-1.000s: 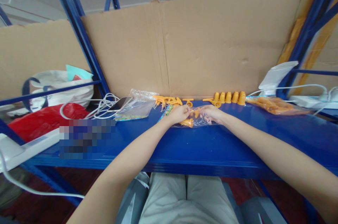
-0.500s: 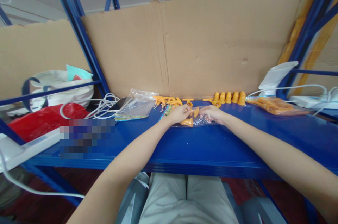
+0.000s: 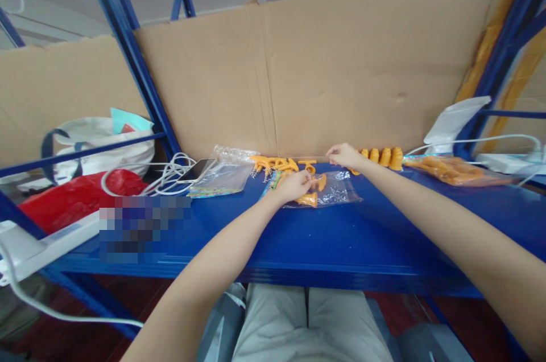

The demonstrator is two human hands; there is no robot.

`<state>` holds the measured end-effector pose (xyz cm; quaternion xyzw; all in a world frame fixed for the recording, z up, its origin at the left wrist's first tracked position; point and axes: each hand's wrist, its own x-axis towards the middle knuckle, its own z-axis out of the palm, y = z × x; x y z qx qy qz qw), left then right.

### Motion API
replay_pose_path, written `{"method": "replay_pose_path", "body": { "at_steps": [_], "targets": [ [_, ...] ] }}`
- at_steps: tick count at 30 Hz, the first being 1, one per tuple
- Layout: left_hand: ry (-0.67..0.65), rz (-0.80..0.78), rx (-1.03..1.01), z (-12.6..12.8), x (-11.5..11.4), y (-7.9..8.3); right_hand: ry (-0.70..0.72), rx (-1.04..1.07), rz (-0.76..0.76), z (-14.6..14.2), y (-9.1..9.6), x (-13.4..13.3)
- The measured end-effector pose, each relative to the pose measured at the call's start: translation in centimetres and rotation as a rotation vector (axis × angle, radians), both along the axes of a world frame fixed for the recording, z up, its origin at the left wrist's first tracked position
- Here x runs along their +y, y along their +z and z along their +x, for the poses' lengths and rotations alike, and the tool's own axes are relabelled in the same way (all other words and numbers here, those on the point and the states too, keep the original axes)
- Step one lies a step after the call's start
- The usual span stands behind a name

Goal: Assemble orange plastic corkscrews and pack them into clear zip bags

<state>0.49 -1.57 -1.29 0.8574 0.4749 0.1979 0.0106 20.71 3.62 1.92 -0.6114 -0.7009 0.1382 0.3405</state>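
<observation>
My left hand [image 3: 294, 186] rests with its fingers closed at a clear plastic bag [image 3: 339, 194] lying flat on the blue shelf; it seems to grip the bag's film. Orange plastic parts, one of them a flared cone [image 3: 307, 199], are in or under the film. My right hand [image 3: 346, 157] is at the back of the shelf, fingertips pinched together above a thin orange stick-like part; what they hold, if anything, is too small to make out. Beside it stands a row of orange cups [image 3: 385, 157]. Orange figure-like pieces with small chains [image 3: 273, 164] lie left of the bag.
A filled bag of orange parts [image 3: 452, 169] lies at right. To the left are flat clear bags [image 3: 224, 180], a phone [image 3: 198, 169], white cables [image 3: 168, 179] and a red bag [image 3: 85, 197]. A cardboard sheet [image 3: 324, 77] closes off the back between blue posts.
My right hand has left the plastic bag and moved up and back to the orange stick-like part. The bag's right end now lies uncovered. My left hand has stayed at the bag.
</observation>
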Motion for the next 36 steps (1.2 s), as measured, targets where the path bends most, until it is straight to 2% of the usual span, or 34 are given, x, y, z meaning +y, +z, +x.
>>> {"method": "replay_pose_path", "body": {
  "at_steps": [5, 9, 13, 18, 22, 26, 30, 33, 36],
  "targets": [
    [-0.016, -0.007, 0.008, 0.0, 0.1, -0.1, 0.189, -0.140, -0.262, -3.1, 0.1, 2.5],
    [-0.031, -0.003, 0.010, 0.0, 0.0, -0.1, 0.259, -0.284, -0.188, -5.1, -0.3, 3.7],
    [-0.037, 0.000, 0.011, 0.1, -0.1, 0.0, 0.269, -0.356, -0.103, -5.4, -0.8, 3.9],
    [-0.027, 0.005, -0.004, 0.2, 0.2, -0.1, 0.189, -0.559, -0.093, -4.5, -0.6, 3.0],
    [-0.011, 0.018, -0.025, 0.2, 0.4, -0.3, 0.055, -0.732, -0.070, -3.6, 0.1, 2.2],
    [0.006, 0.009, -0.019, 0.3, 0.1, -0.1, -0.080, -0.671, -0.049, -2.0, 1.4, 1.6],
    [0.001, 0.007, -0.015, 0.3, -0.2, 0.2, -0.119, -0.576, 0.101, 0.4, 3.4, 0.2],
    [0.001, 0.010, -0.012, 0.3, -0.2, 0.2, -0.147, -0.561, 0.160, 2.5, 4.5, -1.7],
    [0.005, 0.035, -0.005, 0.3, -0.1, 0.1, -0.093, -0.573, 0.069, 4.6, 4.8, -4.1]
  ]
}}
